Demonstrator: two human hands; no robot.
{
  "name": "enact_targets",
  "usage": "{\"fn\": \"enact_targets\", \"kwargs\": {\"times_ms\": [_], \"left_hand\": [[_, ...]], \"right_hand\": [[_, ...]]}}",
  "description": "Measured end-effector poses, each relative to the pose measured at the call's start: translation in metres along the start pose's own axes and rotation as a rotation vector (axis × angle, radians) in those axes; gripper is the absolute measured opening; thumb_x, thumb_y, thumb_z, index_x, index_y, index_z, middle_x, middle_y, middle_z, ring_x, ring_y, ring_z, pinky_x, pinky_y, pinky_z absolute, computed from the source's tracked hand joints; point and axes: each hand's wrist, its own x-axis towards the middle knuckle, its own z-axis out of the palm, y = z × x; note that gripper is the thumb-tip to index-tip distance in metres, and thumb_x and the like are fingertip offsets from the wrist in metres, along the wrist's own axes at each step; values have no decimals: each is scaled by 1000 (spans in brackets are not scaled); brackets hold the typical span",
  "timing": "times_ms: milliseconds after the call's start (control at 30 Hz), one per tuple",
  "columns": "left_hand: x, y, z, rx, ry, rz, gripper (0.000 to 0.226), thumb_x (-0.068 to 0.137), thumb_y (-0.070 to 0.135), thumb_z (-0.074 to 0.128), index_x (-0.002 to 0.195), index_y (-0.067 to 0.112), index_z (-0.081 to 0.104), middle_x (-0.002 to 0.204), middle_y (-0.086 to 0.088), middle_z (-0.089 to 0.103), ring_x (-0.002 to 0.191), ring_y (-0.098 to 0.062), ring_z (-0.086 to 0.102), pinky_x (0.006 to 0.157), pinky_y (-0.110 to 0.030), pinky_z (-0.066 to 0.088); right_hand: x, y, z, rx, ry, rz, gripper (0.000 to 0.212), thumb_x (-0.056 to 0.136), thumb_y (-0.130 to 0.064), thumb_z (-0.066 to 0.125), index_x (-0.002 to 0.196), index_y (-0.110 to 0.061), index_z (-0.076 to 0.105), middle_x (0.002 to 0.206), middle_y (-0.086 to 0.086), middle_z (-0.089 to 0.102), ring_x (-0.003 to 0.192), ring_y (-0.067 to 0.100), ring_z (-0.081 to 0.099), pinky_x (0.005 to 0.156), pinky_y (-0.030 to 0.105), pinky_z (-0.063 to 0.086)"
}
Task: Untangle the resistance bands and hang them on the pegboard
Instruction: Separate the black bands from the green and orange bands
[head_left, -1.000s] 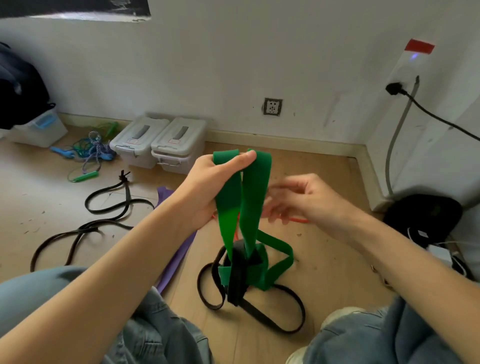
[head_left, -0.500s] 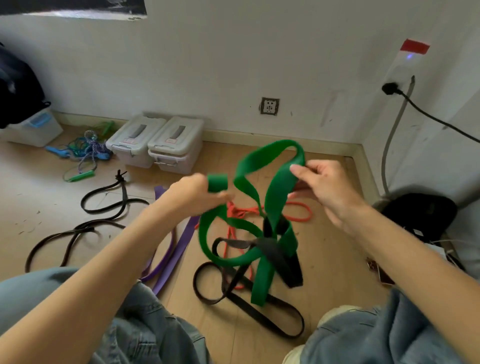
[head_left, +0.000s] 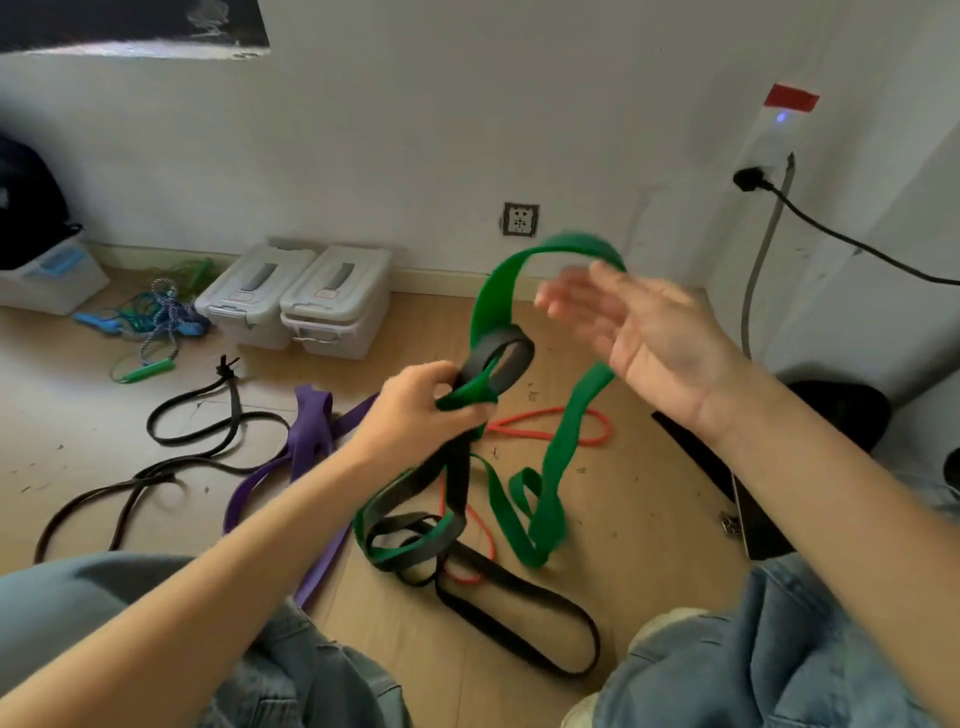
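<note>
Green band and black band, tangled together, are pinched in your left hand, fingers curled around both where the black loop crosses the green. Your right hand is flat, fingers straight and blurred, inside the raised green loop, gripping nothing. Both bands trail down to the wooden floor between your knees, over an orange band; a purple band and a dark band lie to the left. Two lidded bins stand against the white wall. The dark panel at upper left is cut off.
</note>
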Motion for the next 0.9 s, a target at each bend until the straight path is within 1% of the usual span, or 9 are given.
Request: {"fn": "enact_targets", "kwargs": {"times_ms": [100, 167, 233, 300, 400, 500, 633, 767, 900], "left_hand": [[3, 14, -14, -223, 30, -75, 17, 78, 34, 70, 81, 17, 69, 78, -7, 72, 74, -23, 70, 67, -35, 58], [3, 24, -21, -374, 42, -137, 20, 82, 32, 64, 81, 13, 71, 79, -12, 72, 69, -21, 70, 58, -32, 57], [1, 32, -28, -489, -70, -164, 20, 82, 32, 64, 81, 14, 72, 79, -10, 72, 67, -18, 69, 53, -26, 54], [-2, 37, -31, -527, -178, -158, 20, 76, 39, 69, 80, 21, 74, 80, -8, 73, 71, -19, 71, 55, -26, 54], [-4, 38, -33, -548, -210, -158, 31, 73, 49, 64, 80, 21, 74, 81, -10, 73, 73, -23, 71, 56, -26, 54], [-4, 37, -32, -531, -157, -158, 44, 75, 53, 61, 91, 13, 71, 88, -13, 73, 79, -26, 71, 65, -31, 57], [-6, 37, -26, -506, -137, -117, 52, 68, 47, 68, 100, 6, 64, 89, -9, 73, 84, -24, 71, 68, -30, 56], [-5, 38, -33, -247, -118, -41, 42, 65, 34, 77, 98, 15, 60, 92, -4, 72, 85, -15, 70, 75, -32, 57], [-2, 42, -36, -203, 60, -27, 43, 68, 49, 66, 96, 18, 58, 87, -6, 74, 80, -20, 71, 83, -45, 55]], "right_hand": [[-4, 17, -11, -531, -236, 230, 51, 81, -39, 60, 126, -17, 51, 122, 0, 61, 109, 16, 61, 98, 35, 48], [-6, 19, -9, -685, -329, 202, 66, 71, -51, 66, 130, -30, 46, 122, -11, 59, 112, 5, 58, 101, 33, 44], [-8, 14, -4, -839, -349, 96, 66, 66, -59, 71, 126, -44, 45, 117, -20, 57, 104, -6, 58, 89, 20, 49], [-9, 12, -1, -1004, -371, 0, 60, 65, -57, 68, 121, -47, 48, 116, -26, 56, 96, -9, 58, 74, 12, 48], [-9, 16, -3, -886, -380, 28, 50, 72, -51, 70, 117, -35, 56, 119, -19, 58, 97, 1, 63, 75, 17, 53], [-8, 24, -7, -719, -223, 109, 47, 70, -45, 67, 110, -22, 58, 118, 1, 59, 98, 14, 65, 80, 29, 57], [-10, 38, -1, -530, -185, 234, 45, 76, -37, 68, 114, -17, 54, 114, 9, 63, 90, 15, 70, 68, 22, 56], [-6, 37, 0, -323, 3, 126, 25, 81, -15, 68, 103, -14, 57, 103, 15, 65, 71, 19, 68, 58, 26, 56], [-1, 29, -1, -250, 126, -1, 15, 83, -5, 63, 87, -19, 59, 84, 7, 62, 65, 14, 59, 55, 25, 47]]}}
